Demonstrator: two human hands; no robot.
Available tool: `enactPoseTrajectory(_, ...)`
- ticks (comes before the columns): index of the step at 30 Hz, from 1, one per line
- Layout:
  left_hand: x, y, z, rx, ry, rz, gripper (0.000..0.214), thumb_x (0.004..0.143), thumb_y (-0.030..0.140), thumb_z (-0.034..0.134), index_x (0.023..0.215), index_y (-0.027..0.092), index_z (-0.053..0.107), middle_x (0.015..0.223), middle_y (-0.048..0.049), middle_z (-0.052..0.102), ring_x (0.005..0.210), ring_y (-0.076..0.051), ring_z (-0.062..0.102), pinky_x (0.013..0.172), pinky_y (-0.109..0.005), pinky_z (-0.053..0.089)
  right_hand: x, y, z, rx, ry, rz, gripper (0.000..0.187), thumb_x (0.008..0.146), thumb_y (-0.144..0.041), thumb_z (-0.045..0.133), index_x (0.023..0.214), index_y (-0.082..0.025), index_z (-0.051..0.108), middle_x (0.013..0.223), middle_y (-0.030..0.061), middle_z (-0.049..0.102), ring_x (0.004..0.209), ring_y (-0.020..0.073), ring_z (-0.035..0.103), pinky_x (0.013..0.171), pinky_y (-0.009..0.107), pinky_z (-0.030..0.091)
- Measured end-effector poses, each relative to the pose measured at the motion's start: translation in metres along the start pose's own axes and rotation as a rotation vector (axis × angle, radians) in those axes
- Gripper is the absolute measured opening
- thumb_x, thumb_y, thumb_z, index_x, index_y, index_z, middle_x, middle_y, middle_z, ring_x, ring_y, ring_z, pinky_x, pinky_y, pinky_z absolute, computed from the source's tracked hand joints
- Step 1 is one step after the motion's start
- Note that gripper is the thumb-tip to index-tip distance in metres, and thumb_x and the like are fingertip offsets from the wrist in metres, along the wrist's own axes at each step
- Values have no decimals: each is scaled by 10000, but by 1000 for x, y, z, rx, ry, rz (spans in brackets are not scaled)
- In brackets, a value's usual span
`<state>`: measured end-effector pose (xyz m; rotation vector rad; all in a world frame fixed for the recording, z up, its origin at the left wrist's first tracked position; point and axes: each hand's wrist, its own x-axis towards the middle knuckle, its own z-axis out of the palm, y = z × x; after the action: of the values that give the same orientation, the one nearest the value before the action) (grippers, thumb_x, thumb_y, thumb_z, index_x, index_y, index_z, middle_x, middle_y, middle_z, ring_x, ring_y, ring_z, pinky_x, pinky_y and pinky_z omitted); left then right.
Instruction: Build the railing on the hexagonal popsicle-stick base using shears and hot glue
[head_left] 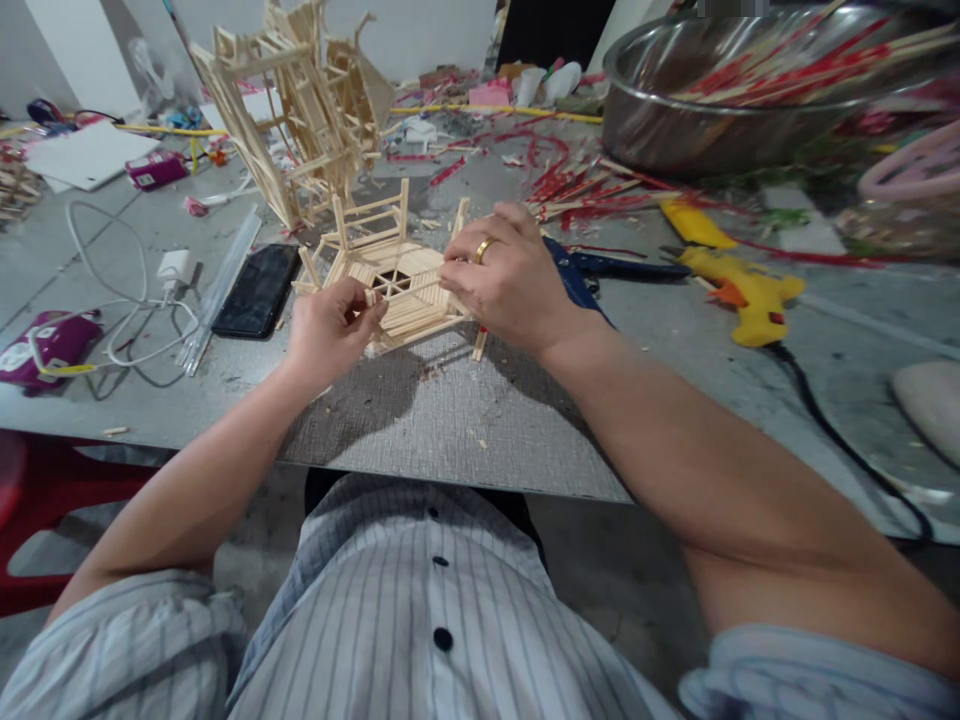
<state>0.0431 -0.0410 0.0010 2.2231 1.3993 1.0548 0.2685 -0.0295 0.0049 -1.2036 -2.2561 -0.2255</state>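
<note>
Near the bench (pixel 465 430)'s front edge sits a hexagonal stick frame (pixel 412 322). Over it, the left hand (pixel 326 325)'s grip pinches 1 end of a thin stick (pixel 415 290); the right hand (pixel 510 270) seemingly pinches the other, fingertips partly hidden.

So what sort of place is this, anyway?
Probably a craft workshop or hobby corner: a wooden stick model sits on the cluttered table, a yellow glue gun lies nearby, and a metal basin holds more sticks.
</note>
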Motion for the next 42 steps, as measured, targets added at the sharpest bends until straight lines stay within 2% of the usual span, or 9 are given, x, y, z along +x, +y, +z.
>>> enactPoseTrajectory(10,3,-1,-4,-67,-41,-14,138,794,304,618,728,184,605,584,21,528,533,-89,418,495,-229,325,-3,6,-1,-24,2,-66,226,934,-281,505,1069,-237,680,1172,70,686,1215,285,555,1117,580,300)
enactPoseTrajectory(14,3,-2,-5,-104,-52,-28,161,773,301,622,865,177,666,628,22,554,536,-86,431,496,-227,339,-5,18,-7,5,39,-48,358,888,-357,592,1236,-279,622,1282,68,639,1249,306,527,1095,569,338)
enactPoseTrajectory(18,5,-3,-5,-119,-77,-16,352,740,278,639,1077,183,664,678,30,576,519,-77,415,492,-229,341,-6,32,-13,74,87,2,372,859,-366,628,1222,-283,640,1256,73,644,1212,306,549,1057,534,404)
enactPoseTrajectory(21,6,-1,-7,-65,-84,-10,322,740,285,653,1045,190,690,665,31,570,524,-82,415,502,-239,339,-6,36,-14,152,84,40,334,850,-334,629,1176,-266,666,1164,72,673,1114,283,598,993,496,458)
enactPoseTrajectory(26,7,2,-10,-32,-103,-22,290,734,283,682,1006,187,708,630,37,557,507,-81,401,503,-243,325,-5,32,-18,339,6,145,288,831,-304,639,1105,-237,698,973,47,708,858,200,634,824,392,517)
enactPoseTrajectory(31,8,3,-11,-29,-120,-29,282,736,319,698,984,185,701,637,35,575,492,-75,400,484,-239,307,-4,37,-23,530,-24,323,251,784,-376,709,984,-227,739,879,38,718,806,188,636,773,367,525)
enactPoseTrajectory(35,10,5,-13,-8,-145,-34,134,771,283,653,834,170,684,564,32,555,499,-85,416,475,-249,284,-2,40,-13,604,-195,387,185,724,-386,760,804,-219,761,778,25,724,792,206,657,806,394,532)
enactPoseTrajectory(39,10,1,-18,-38,-173,-50,122,777,297,671,768,176,677,535,40,532,496,-73,391,469,-250,258,-1,32,-3,719,-291,411,181,711,-349,772,831,-214,773,799,14,737,759,168,647,793,344,535)
enactPoseTrajectory(42,9,-9,-26,-99,-214,-68,176,759,346,697,730,173,679,532,36,525,481,-67,389,464,-233,262,0,22,-7,788,-388,398,214,751,-334,730,890,-179,777,724,4,699,654,112,586,668,266,502)
